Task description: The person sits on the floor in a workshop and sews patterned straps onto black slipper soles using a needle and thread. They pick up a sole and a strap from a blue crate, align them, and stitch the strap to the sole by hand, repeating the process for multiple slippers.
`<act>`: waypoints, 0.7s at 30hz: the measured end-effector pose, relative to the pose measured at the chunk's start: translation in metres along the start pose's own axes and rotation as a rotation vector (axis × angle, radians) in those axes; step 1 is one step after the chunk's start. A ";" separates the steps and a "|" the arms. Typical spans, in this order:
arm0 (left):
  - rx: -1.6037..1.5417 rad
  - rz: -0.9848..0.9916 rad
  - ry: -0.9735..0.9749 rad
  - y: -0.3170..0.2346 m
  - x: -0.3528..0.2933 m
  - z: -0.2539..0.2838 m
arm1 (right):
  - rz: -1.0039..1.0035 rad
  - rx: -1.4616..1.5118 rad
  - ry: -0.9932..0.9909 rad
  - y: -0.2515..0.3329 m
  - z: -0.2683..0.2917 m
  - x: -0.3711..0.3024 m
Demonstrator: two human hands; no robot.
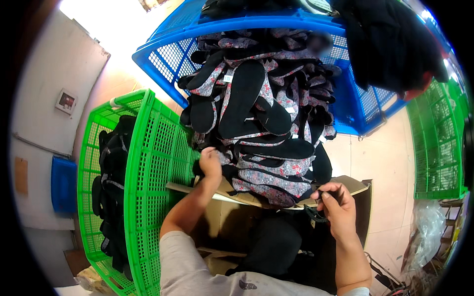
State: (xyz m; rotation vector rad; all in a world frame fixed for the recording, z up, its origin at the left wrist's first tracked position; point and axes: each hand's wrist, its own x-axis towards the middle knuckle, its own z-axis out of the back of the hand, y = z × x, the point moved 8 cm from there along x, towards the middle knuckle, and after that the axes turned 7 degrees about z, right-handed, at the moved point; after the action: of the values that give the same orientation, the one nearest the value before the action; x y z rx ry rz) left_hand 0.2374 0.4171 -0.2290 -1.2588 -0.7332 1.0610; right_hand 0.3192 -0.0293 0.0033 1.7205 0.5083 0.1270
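A large heap of floral slippers with black soles [242, 93] rises in front of me, some of them small and stacked closely. At the heap's lower left edge is my left hand [211, 165], its fingers curled against the slippers; what they grip is hidden. My right hand [338, 204] is closed at the heap's lower right, thumb and forefinger pinching a small black piece [319, 194]. A dark loop [314, 214] hangs below that hand. Between my arms stands a cardboard box [364, 204], its inside mostly in shadow.
A blue plastic crate [355, 106] lies behind the heap, with dark cloth [390, 44] over its right side. A green crate [153, 167] of black items stands at left. Another green crate [434, 148] and clear plastic wrapping [428, 227] are at right.
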 end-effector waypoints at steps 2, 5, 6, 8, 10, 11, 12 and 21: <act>0.732 0.336 -0.197 0.075 0.071 0.033 | 0.060 -0.015 -0.046 0.002 0.008 0.006; 0.828 0.658 -0.170 0.134 0.088 0.032 | 0.023 -0.054 -0.114 0.000 0.025 0.008; 0.724 0.715 -0.159 0.146 0.089 0.030 | 0.008 -0.056 -0.128 0.001 0.031 0.009; 0.535 0.787 -0.143 0.168 0.092 0.026 | 0.007 -0.073 -0.179 -0.002 0.042 0.010; 0.373 0.840 -0.114 0.188 0.097 0.020 | -0.001 -0.097 -0.227 -0.001 0.054 0.012; 0.293 0.861 -0.094 0.197 0.099 0.020 | 0.000 -0.111 -0.247 -0.003 0.058 0.013; 0.231 0.870 -0.071 0.205 0.100 0.017 | -0.004 -0.114 -0.270 -0.003 0.062 0.013; -0.103 0.845 0.026 0.264 0.132 0.021 | -0.015 -0.114 -0.290 -0.011 0.069 0.027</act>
State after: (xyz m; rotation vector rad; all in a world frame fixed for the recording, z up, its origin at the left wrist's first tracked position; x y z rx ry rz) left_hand 0.2078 0.5398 -0.4963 -1.7231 -0.2099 1.6870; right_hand 0.3652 -0.0797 -0.0279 1.5898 0.2939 -0.1023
